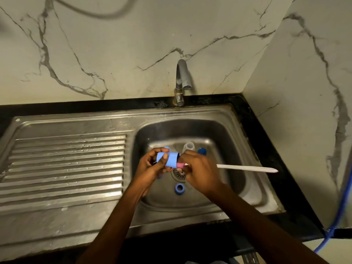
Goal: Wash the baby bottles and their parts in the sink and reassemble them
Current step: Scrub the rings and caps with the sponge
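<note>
Over the steel sink basin [224, 141], my left hand [152, 168] grips a light blue bottle cap [171, 159] lying on its side. My right hand [200, 172] holds a bottle brush with a long white handle [247, 168] pointing right; its pink head [180, 165] enters the cap's open end. A blue screw ring [179, 188] lies on the basin floor near the drain [179, 174]. Behind my hands a clear bottle part [188, 146] and a dark blue piece [202, 151] sit in the basin, partly hidden.
A chrome tap [182, 80] stands at the back of the sink with no water running. The ribbed draining board [66, 164] stretches to the left. A black counter edge [266, 141] and marble wall close the right side; a blue hose [341, 206] hangs there.
</note>
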